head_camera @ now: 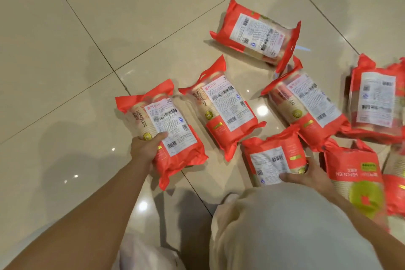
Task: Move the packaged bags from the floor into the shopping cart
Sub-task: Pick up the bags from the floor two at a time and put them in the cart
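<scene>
Gripping one bag each: left hand on lower-left bag, right hand on lower-centre bag. Slick film, one-sided holds; either probably slips when lifted.

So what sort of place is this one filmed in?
Indoors, likely a shop or stockroom, though little else shows. Glossy beige floor tiles reflect overhead lights, and many identical red barcoded packs lie spread across them.
</scene>
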